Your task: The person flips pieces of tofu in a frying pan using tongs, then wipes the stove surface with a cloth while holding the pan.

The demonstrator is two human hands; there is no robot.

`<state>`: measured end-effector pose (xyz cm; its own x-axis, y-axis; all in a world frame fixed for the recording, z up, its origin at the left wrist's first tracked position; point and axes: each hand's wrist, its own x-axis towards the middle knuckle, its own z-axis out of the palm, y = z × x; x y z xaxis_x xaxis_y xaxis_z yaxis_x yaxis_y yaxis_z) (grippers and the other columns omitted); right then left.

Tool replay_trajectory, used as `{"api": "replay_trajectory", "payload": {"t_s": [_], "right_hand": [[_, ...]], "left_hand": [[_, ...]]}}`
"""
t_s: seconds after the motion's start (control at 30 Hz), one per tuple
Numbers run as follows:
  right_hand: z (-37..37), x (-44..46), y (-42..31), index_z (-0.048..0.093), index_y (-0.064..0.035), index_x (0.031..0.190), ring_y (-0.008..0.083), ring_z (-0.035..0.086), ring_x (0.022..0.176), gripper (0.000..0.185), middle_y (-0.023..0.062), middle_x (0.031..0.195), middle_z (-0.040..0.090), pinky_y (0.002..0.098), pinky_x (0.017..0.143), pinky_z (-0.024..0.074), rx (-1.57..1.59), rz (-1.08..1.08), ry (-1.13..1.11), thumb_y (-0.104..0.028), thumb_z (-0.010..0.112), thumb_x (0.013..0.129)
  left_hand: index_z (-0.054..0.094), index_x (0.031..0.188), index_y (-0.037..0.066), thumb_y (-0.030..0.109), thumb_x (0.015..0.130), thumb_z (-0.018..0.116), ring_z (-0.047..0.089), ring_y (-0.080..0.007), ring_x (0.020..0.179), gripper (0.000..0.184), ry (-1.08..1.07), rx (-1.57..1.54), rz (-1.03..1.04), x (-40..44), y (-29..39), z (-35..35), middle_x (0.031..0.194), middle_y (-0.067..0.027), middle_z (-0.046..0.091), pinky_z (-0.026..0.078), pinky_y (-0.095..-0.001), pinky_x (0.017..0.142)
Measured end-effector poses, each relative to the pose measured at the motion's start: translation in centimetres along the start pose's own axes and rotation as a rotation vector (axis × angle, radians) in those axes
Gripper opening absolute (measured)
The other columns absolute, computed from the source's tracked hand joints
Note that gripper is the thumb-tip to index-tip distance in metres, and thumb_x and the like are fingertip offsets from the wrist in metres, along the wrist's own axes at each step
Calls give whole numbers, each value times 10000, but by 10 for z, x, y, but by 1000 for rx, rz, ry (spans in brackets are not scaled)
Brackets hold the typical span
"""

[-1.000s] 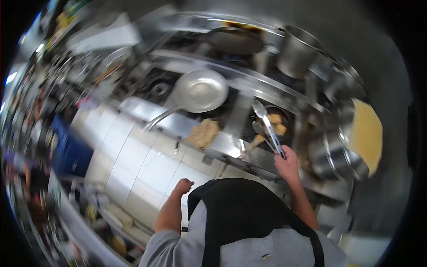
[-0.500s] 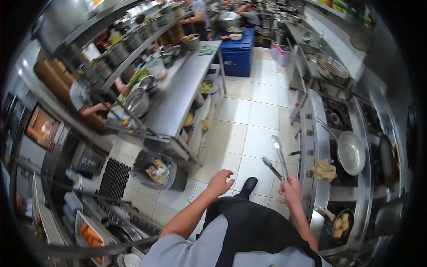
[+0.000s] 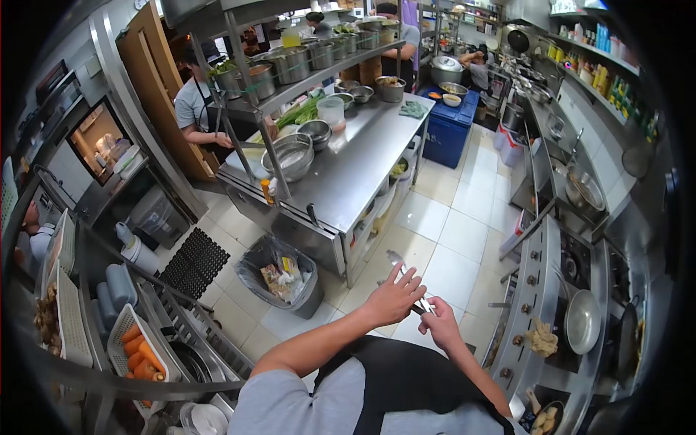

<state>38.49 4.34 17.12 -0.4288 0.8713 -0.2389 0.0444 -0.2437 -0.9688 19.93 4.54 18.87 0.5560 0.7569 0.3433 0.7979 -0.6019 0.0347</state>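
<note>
Just above the black apron, the right hand (image 3: 441,324) is closed around the handle end of a pair of metal tongs (image 3: 394,257), which point away from the body over the white floor tiles (image 3: 458,235). The left hand (image 3: 394,299) reaches across in front of them, fingers straightened and slightly parted, covering the middle of the tongs; whether its palm touches the metal cannot be told. Ahead and to the left, a grey waste bin (image 3: 310,299) lined with a bag stands near the end of a stainless-steel worktable (image 3: 362,174), which bears metal bowls (image 3: 288,156) and long green stalks (image 3: 301,112); a co-worker (image 3: 193,109) in a grey shirt stands at its far side. Along the right runs the cooking range, with a frying pan (image 3: 582,322) on a burner and a crumpled beige cloth (image 3: 540,338) on the front edge. Nearer the body, a smaller dark pan holds pale golden chunks (image 3: 545,420). At lower left, carrots (image 3: 143,355) fill a white basket (image 3: 115,349).
</note>
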Motion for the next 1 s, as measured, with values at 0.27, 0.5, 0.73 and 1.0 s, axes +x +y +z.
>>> {"api": "replay_trajectory", "payload": {"t_s": [0.27,0.5,0.73,1.0], "right_hand": [[38,45,6,374,-28,1222,120,515,521,468,60,729,495,278,489,437,8,-23,-28,-69,553,791],[2,36,141,516,-30,1075,211,576,616,326,145,839,580,335,596,486,-708,41,101,-160,567,780],[-26,18,233,600,-16,990,270,622,704,340,183,900,627,371,645,510,-748,315,-166,-265,598,758],[-56,-9,254,614,1,952,267,622,675,353,178,881,629,371,592,521,-697,640,-95,-286,619,745]], "left_hand": [[587,734,52,115,750,493,573,-399,713,114,158,-40,-540,-84,-159,-34,703,-182,582,457,-464,686],[527,859,22,179,765,490,636,-357,702,186,173,487,-992,-118,-308,-198,776,-213,634,503,-466,648],[580,946,-9,202,798,439,608,-390,902,294,128,409,-1077,-58,-344,-272,944,-227,635,471,-471,791],[493,1147,18,309,826,494,600,-361,982,434,132,192,-1313,-85,-342,-207,1036,-218,623,452,-440,867]]}}
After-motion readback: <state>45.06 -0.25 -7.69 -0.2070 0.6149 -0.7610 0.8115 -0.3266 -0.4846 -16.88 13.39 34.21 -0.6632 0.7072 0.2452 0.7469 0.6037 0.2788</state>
